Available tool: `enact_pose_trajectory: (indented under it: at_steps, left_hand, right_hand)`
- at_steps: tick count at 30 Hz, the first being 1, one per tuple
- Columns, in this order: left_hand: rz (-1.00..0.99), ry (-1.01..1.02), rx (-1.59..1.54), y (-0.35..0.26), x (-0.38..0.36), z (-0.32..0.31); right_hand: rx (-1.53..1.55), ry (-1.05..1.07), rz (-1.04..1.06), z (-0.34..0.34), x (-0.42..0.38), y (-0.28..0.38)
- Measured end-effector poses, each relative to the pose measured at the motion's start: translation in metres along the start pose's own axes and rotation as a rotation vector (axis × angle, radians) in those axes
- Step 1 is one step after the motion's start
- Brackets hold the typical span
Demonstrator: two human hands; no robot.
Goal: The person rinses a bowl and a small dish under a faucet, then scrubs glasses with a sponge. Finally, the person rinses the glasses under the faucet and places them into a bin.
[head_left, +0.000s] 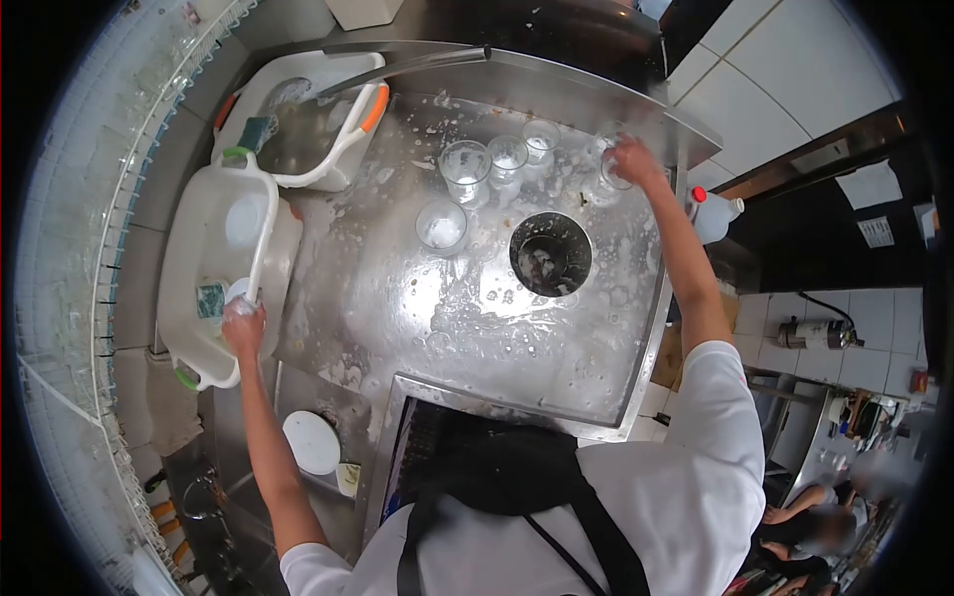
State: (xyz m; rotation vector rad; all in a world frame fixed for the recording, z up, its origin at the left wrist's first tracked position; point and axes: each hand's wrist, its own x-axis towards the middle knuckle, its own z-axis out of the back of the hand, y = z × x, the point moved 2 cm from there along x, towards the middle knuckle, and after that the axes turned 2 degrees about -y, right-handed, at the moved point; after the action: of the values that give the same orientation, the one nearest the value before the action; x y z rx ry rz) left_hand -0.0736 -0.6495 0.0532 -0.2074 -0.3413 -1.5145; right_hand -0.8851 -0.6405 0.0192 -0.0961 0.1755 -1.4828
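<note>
At the far right of the wet metal counter (368, 288), my right hand (636, 161) has its fingers round a clear drinking glass (614, 177). On the left, my left hand (243, 328) is closed at the inner rim of a white tub with green handles (174, 288). Something pale and shiny shows at its fingertips; I cannot tell what it is. Beside those fingers a green scouring sponge (211, 300) lies in the tub. Several soapy glasses stand between my hands, among them one glass (441, 227) nearest me and a larger glass (464, 164) behind it.
A round hole (550, 255) opens in the counter. Behind the first tub, a water-filled tub with orange handles (338, 179) sits under a metal spout (427, 68). A white plate (312, 443) lies at lower left, a red-capped jug (714, 215) at right. People (825, 526) are at lower right.
</note>
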Motion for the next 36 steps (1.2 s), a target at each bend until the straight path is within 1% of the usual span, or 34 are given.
enact_pose_trajectory:
  at_steps: [2,3,5,6,7,8,9,10,12,13,14,15,16,18,19,20,21,23,24,25,26,28,29,30,32,34,35,36]
  left_hand:
    - [0.003,0.002,-0.022,-0.01,0.002,0.011]
    - [-0.002,-0.003,-0.04,-0.013,0.0,0.014]
    - [0.02,-0.015,-0.035,-0.013,0.0,0.013]
    - [0.029,-0.037,-0.036,-0.013,0.0,0.014]
    - [0.041,-0.034,-0.029,-0.012,0.003,0.015]
    - [0.047,0.021,-0.02,-0.012,0.005,0.015]
    - [0.05,0.077,-0.013,-0.013,0.006,0.013]
    - [0.055,0.08,-0.013,-0.015,0.005,0.013]
    - [0.155,0.138,-0.042,-0.016,0.006,0.014]
    - [0.177,0.127,-0.035,-0.016,0.004,0.011]
    - [0.132,0.087,0.032,-0.015,0.001,0.007]
    - [0.087,0.047,0.1,-0.014,0.001,0.008]
    - [0.11,0.034,0.113,-0.016,0.002,0.017]
    - [0.139,0.126,0.081,-0.03,0.005,0.028]
    - [0.167,0.184,0.109,-0.031,0.007,0.028]
    - [0.165,0.18,0.107,-0.033,0.007,0.03]
    - [0.142,0.159,0.121,-0.035,0.006,0.032]
    - [0.11,0.135,0.132,-0.039,0.008,0.032]
    - [0.103,0.087,0.157,-0.039,0.008,0.031]
    - [0.098,0.047,0.181,-0.039,0.003,0.03]
    - [0.095,0.057,0.175,-0.04,0.0,0.028]
    - [0.139,0.079,0.166,-0.04,0.002,0.028]
    - [0.136,0.012,0.129,-0.032,-0.002,0.016]
    - [0.151,0.01,0.125,-0.031,-0.004,0.013]
    - [0.094,-0.012,0.063,-0.029,-0.006,0.013]
    - [0.069,-0.184,-0.033,-0.017,-0.009,-0.015]
    - [0.066,-0.173,-0.108,-0.016,-0.011,-0.017]
    - [0.109,-0.199,-0.107,-0.017,-0.011,-0.026]
  right_hand:
    - [0.058,0.16,-0.098,0.003,0.013,0.01]
    - [0.057,0.169,-0.084,-0.001,0.016,0.012]
    - [0.097,0.047,-0.067,-0.009,0.027,0.015]
    - [0.098,0.048,-0.051,-0.015,0.031,0.016]
    - [0.216,-0.003,-0.08,-0.019,0.034,0.016]
    - [0.332,-0.053,-0.113,-0.024,0.037,0.016]
    - [0.332,-0.05,-0.105,-0.023,0.039,0.023]
    - [0.309,-0.061,-0.108,-0.023,0.039,0.031]
    - [0.282,-0.082,-0.101,-0.02,0.033,0.042]
    - [0.307,-0.18,-0.093,-0.019,0.029,0.055]
    - [0.342,-0.282,-0.079,-0.016,0.028,0.073]
    - [0.352,-0.301,-0.052,-0.009,0.027,0.09]
    - [0.406,-0.314,-0.068,-0.002,0.022,0.101]
    - [0.459,-0.329,-0.084,0.015,0.016,0.115]
    - [0.511,-0.419,-0.04,0.027,0.013,0.124]
    - [0.561,-0.509,0.0,0.037,0.011,0.133]
    - [0.556,-0.514,-0.004,0.038,0.014,0.135]
    - [0.472,-0.357,0.191,0.035,0.024,0.148]
    - [0.47,-0.354,0.181,0.03,0.031,0.154]
    - [0.402,-0.268,0.079,0.019,0.038,0.159]
    - [0.33,-0.183,-0.019,0.01,0.045,0.161]
    - [0.342,-0.191,-0.052,0.0,0.059,0.163]
    - [0.361,-0.207,-0.083,-0.001,0.064,0.162]
    - [0.353,-0.212,-0.07,0.004,0.064,0.163]
    - [0.359,-0.176,-0.178,0.018,0.057,0.166]
    - [0.383,-0.249,-0.159,-0.016,0.058,0.142]
    - [0.413,-0.309,-0.184,-0.032,0.051,0.129]
    - [0.478,-0.325,-0.127,-0.04,0.042,0.116]
